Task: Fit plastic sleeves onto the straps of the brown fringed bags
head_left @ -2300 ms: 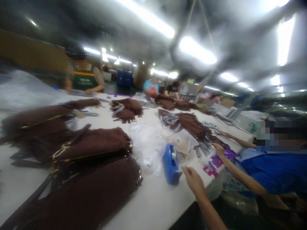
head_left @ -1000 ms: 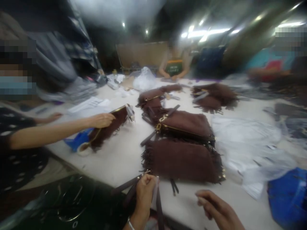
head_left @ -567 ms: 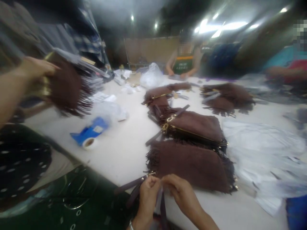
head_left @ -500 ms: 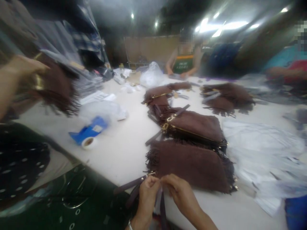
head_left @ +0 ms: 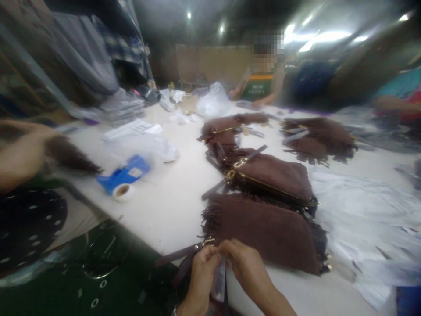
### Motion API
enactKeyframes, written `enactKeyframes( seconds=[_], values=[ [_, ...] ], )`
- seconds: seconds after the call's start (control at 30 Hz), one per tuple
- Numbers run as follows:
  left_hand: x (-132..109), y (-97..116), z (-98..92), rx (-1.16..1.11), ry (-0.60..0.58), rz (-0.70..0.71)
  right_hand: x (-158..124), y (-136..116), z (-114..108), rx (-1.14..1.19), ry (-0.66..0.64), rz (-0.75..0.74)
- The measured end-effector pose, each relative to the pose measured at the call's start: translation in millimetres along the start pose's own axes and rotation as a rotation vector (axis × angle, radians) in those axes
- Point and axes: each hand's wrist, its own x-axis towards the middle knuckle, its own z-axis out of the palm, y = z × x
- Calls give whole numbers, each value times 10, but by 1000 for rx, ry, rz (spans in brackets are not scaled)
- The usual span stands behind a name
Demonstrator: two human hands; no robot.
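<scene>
My left hand (head_left: 204,267) and my right hand (head_left: 245,263) meet at the table's near edge, fingertips pinched together. Below them hangs a dark bag strap with a clear plastic strip (head_left: 218,281) along it; the exact pinch point is hidden by my fingers. Right above my hands lies a brown suede-like fringed bag (head_left: 263,228), its tassels on the left and right ends. Gold hardware (head_left: 208,241) joins the bag's strap (head_left: 179,254), which sticks out to the left over the table edge.
Behind lie a second brown bag (head_left: 276,173) with a gold zip and more fringed bags (head_left: 319,136). White plastic sheets (head_left: 365,206) spread on the right. Left are a blue tape dispenser (head_left: 131,171) and tape roll (head_left: 123,192). Another person's hand (head_left: 23,151) holds a brown fringed piece.
The other person's hand on the left has lowered with the brown fringed piece. The clear plastic strip shows more below my hands, which stay together. The view has shifted slightly.
</scene>
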Motion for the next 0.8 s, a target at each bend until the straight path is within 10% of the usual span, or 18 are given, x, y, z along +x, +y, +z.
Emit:
enactKeyframes(
  seconds=[0.4,0.8],
  values=[
    [33,-22,-5,-22,-2,-87,81,34,52,-73,14,-30],
    [-4,-161,53,-269,33,-109,-52,18,163,144,136,250]
  ],
)
